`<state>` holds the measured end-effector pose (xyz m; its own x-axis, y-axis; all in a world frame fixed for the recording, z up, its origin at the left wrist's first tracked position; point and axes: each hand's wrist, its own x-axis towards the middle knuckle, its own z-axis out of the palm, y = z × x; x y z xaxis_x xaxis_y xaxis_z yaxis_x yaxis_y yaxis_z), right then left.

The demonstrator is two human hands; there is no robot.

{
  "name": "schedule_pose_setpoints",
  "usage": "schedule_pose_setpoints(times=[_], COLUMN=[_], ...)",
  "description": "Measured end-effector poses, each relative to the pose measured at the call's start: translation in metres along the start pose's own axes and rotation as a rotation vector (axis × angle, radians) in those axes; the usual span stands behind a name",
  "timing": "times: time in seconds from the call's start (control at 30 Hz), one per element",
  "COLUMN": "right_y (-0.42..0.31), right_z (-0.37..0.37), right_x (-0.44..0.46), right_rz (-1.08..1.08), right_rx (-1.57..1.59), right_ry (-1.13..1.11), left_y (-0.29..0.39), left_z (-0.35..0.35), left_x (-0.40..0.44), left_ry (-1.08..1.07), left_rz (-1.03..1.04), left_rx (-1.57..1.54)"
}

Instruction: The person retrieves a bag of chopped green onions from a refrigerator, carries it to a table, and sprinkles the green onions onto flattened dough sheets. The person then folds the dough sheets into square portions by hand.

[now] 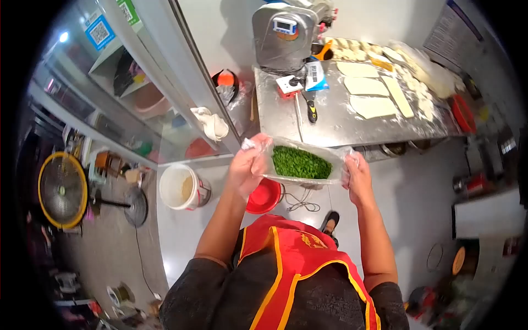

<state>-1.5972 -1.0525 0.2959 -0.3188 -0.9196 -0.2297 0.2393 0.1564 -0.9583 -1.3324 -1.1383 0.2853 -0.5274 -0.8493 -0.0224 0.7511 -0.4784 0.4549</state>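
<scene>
A clear plastic bag (300, 144) with chopped greens (301, 163) inside is stretched out in front of my red apron (313, 250). My left hand (250, 165) is closed on its left end, and my right hand (357, 173) grips its right end. The bag hangs in the air, just in front of the edge of the metal table (324, 129). Under my left hand, on the floor, is a red basin (264, 197), partly hidden by the bag.
Flat dough sheets (366, 87) and small dough pieces lie on the table, near a metal machine (283, 41) and a scraper (312, 113). A white bucket (179, 187) stands left, a fan (62, 190) farther left. Glass panels rise at upper left.
</scene>
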Motion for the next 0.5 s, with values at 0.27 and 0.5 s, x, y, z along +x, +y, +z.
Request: schedule_pose_setpoints(times=[0.27, 0.5], right_y=[-0.065, -0.099], right_z=[-0.075, -0.132], right_x=[0.114, 0.158], right_rz=[0.078, 0.128], right_rx=[0.016, -0.015], right_ry=[-0.289, -0.418], left_y=[-0.098, -0.175], left_z=[0.033, 0.056], left_x=[0.042, 0.072], left_ry=[0.359, 0.557], left_rz=[0.236, 0.070], left_rx=[0.125, 0.292])
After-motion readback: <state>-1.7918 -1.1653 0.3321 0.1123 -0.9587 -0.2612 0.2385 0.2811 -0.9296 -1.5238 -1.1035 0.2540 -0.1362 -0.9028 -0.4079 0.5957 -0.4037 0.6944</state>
